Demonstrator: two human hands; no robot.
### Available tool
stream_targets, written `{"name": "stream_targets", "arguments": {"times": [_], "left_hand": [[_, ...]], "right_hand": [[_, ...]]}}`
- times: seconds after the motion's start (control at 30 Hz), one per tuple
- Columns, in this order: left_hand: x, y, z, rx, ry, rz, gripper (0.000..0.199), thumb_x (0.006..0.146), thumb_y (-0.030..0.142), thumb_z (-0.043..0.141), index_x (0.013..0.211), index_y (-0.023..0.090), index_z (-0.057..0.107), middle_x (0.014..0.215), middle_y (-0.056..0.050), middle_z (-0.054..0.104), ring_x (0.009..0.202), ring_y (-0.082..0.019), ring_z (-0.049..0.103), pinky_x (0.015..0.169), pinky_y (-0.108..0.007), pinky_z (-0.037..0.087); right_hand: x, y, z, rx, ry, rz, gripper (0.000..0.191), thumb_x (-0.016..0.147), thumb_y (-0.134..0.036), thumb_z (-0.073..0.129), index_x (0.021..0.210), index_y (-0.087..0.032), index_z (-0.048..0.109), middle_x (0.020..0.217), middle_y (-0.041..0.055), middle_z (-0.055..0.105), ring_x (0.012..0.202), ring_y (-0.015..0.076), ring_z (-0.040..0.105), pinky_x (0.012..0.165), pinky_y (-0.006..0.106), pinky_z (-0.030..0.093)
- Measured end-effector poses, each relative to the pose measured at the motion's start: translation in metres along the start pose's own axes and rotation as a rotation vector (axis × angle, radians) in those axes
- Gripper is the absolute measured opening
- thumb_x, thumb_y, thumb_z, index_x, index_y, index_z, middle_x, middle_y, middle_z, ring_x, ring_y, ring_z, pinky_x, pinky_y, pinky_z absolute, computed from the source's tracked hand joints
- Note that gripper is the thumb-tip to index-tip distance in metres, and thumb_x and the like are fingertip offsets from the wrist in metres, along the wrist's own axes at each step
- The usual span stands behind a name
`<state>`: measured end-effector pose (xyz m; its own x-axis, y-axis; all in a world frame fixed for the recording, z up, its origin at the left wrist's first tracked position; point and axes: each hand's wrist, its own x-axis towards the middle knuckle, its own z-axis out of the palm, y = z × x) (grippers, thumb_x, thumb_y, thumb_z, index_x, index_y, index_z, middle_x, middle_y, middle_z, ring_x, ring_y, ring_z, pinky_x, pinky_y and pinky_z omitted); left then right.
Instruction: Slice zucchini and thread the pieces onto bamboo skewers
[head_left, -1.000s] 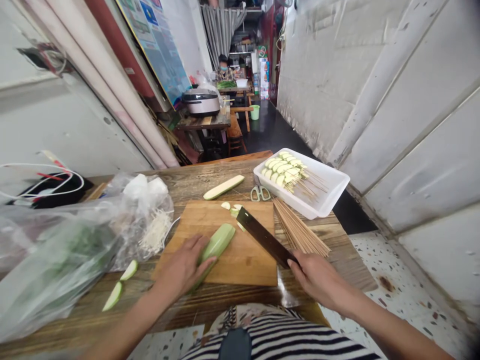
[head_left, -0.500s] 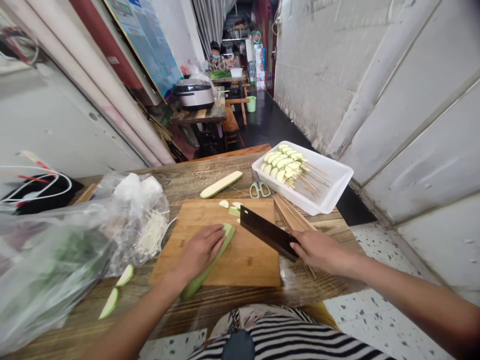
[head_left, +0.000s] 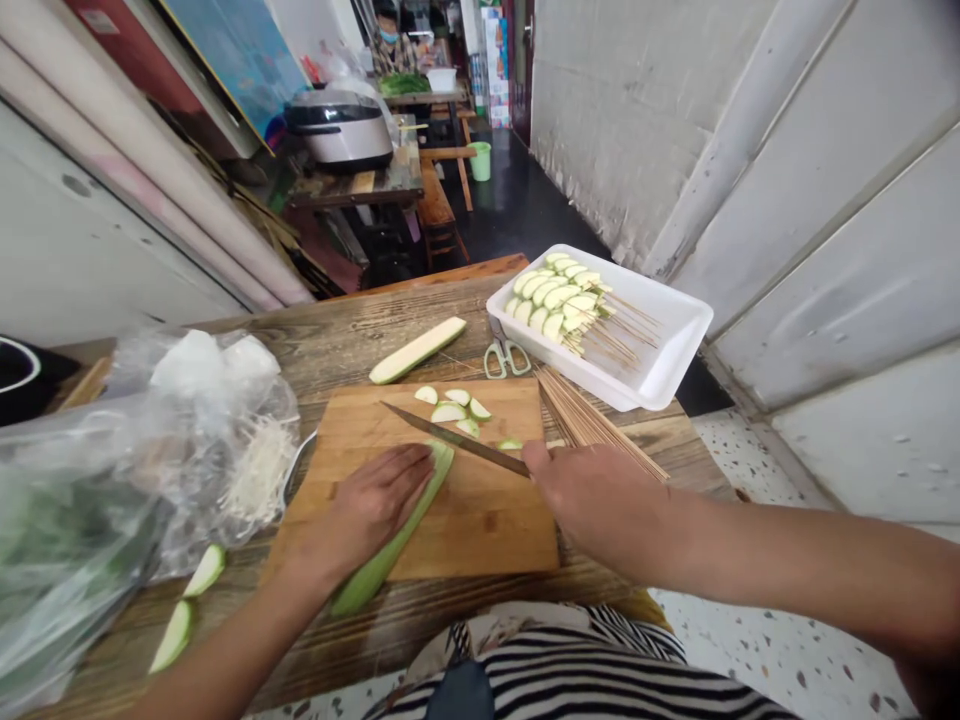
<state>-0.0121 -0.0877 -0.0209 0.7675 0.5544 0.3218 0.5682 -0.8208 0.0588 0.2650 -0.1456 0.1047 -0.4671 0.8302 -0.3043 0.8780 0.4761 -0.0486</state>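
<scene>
- White plastic tray point(head_left: 664, 375), ahead of my right grip: zucchini slices point(head_left: 551, 305) threaded on bamboo skewers point(head_left: 622, 330), lying in overlapping rows.
- Clear plastic bag point(head_left: 217, 400), left of my left grip: pale shreds point(head_left: 259, 470) show through it.
- Left grip point(head_left: 367, 505): open, fingers spread flat, pressing on a halved zucchini point(head_left: 386, 540) on the wooden cutting board point(head_left: 487, 520).
- Right grip point(head_left: 592, 490): closed around a kitchen knife point(head_left: 450, 438), its blade just past the zucchini's far end, beside loose slices point(head_left: 450, 411).
</scene>
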Motion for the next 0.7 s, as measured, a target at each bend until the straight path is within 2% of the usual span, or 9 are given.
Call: {"name": "stream_targets", "arguments": {"times": [0.13,0.23,0.33,0.4,0.47,0.63,0.7], "left_hand": [[-0.001,-0.001,0.000,0.061,0.021,0.044,0.027,0.087,0.022,0.045,0.106,0.016,0.063,0.106,-0.010,0.068,0.104,-0.022,0.060,0.090,-0.035,0.051],[0.003,0.002,-0.005,0.074,0.001,0.048,0.025,0.088,0.024,0.043,0.099,0.019,0.064,0.093,-0.007,0.070,0.096,-0.020,0.064,0.087,-0.035,0.052],[0.012,0.008,-0.012,0.068,0.040,0.039,0.024,0.089,0.026,0.041,0.080,0.020,0.063,0.073,-0.003,0.066,0.075,-0.018,0.065,0.072,-0.032,0.054],[0.018,0.011,-0.015,0.072,0.087,0.024,0.029,0.089,0.024,0.038,0.067,0.021,0.057,0.060,0.000,0.060,0.059,-0.014,0.060,0.059,-0.027,0.051],[0.022,0.013,-0.017,0.080,0.116,0.021,0.031,0.089,0.022,0.038,0.062,0.021,0.052,0.054,0.001,0.056,0.051,-0.013,0.056,0.052,-0.025,0.047],[0.021,0.012,-0.017,0.026,0.139,0.012,0.025,0.087,0.020,0.041,0.064,0.021,0.051,0.053,0.001,0.055,0.048,-0.013,0.053,0.051,-0.025,0.045],[0.021,0.011,-0.017,-0.034,0.091,-0.039,0.025,0.087,0.022,0.042,0.064,0.022,0.051,0.052,0.002,0.054,0.047,-0.013,0.052,0.052,-0.025,0.045]], "right_hand": [[-0.005,-0.010,0.003,-0.054,0.064,-0.022,0.019,0.084,-0.011,0.049,0.103,-0.010,0.050,0.067,0.0091,0.066,0.057,0.0197,0.064,0.045,0.024,0.039],[-0.010,-0.017,0.010,-0.098,0.152,-0.007,0.023,0.083,-0.013,0.050,0.105,-0.008,0.051,0.059,0.0080,0.063,0.048,0.0192,0.059,0.039,0.025,0.033],[-0.012,-0.019,0.021,-0.114,0.304,-0.023,0.027,0.082,-0.017,0.050,0.106,-0.007,0.053,0.051,0.0055,0.059,0.038,0.0178,0.052,0.035,0.025,0.025],[-0.011,-0.017,0.027,-0.109,0.411,-0.064,0.023,0.082,-0.018,0.048,0.102,-0.008,0.055,0.047,0.0039,0.057,0.034,0.0162,0.047,0.033,0.025,0.020],[-0.008,-0.013,0.031,-0.106,0.481,-0.106,0.019,0.083,-0.016,0.048,0.098,-0.010,0.056,0.045,0.0026,0.055,0.032,0.0149,0.044,0.033,0.024,0.017],[0.004,-0.006,0.033,-0.085,0.505,-0.148,0.011,0.082,-0.012,0.050,0.091,-0.013,0.056,0.042,0.0004,0.053,0.030,0.0138,0.042,0.033,0.023,0.015],[0.009,-0.005,0.034,-0.079,0.499,-0.144,0.011,0.080,-0.012,0.051,0.090,-0.014,0.056,0.041,-0.0002,0.053,0.028,0.0137,0.042,0.032,0.023,0.015]]}}
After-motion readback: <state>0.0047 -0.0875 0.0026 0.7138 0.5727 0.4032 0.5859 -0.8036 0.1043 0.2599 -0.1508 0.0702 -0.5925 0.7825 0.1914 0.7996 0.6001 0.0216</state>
